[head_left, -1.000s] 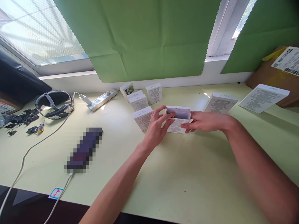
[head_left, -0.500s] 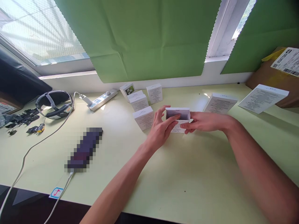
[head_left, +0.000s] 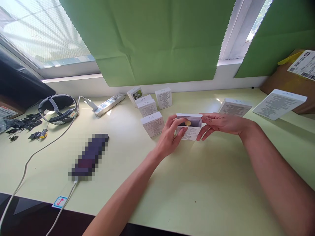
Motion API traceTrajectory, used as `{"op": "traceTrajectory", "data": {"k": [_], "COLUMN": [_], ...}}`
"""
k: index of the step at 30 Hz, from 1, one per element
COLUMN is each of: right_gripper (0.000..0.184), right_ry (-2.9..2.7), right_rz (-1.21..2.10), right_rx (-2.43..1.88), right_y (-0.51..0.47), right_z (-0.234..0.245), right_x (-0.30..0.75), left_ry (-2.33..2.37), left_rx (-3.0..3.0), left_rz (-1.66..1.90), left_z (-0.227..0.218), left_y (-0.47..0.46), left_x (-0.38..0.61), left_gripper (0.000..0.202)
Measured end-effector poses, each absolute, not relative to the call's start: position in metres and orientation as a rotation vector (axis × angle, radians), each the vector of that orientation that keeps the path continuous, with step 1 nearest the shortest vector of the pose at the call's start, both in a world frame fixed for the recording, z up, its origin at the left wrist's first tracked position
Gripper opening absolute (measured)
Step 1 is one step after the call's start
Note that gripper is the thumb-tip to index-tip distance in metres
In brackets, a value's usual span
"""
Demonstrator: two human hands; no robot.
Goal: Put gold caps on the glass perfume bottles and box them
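A small white carton (head_left: 190,131) with printed text stands on the pale green table (head_left: 197,190), its top flap lifted. Inside its dark opening shows a round gold cap (head_left: 187,123). My left hand (head_left: 169,136) grips the carton's left side, thumb and fingers wrapped round it. My right hand (head_left: 220,124) holds the right side, fingers at the flap and the lower edge.
Several closed white cartons (head_left: 152,124) stand just left and behind, others (head_left: 233,106) at the right. A power strip (head_left: 105,105), a headband (head_left: 57,109) and a cable lie at the left, with a pixelated dark object (head_left: 90,157). A brown parcel (head_left: 290,73) sits far right.
The carton has tipped so its open top faces me and the gold cap inside shows. My right hand has risen to the flap's edge; my left hand shifted a little down the side.
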State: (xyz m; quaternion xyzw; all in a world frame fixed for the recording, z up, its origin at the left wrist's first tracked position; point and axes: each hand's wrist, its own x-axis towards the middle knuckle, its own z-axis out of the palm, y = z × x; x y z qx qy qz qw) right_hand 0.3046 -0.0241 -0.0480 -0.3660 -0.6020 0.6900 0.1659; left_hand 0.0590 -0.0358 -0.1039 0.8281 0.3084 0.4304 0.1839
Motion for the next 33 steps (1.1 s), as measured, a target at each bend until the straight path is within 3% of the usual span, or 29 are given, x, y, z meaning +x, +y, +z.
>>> {"op": "traceTrajectory", "data": {"k": [16,33], "right_gripper": [0.053,0.044], "right_ry": [-1.718,-1.702], "right_rz": [1.899,1.809], "right_rx": [-1.17,-1.156], "right_y": [-0.022,-0.026], "right_z": [-0.05,-0.037], "right_x": [0.298,0.291], "left_ry": [0.952,0.793], "left_rx": [2.321,1.714], "left_rz": [1.145,1.099], "left_z": [-0.095,-0.09], "left_y": [-0.042,-0.029], "left_x": [0.058,0.054], "left_gripper": [0.041,0.035]}}
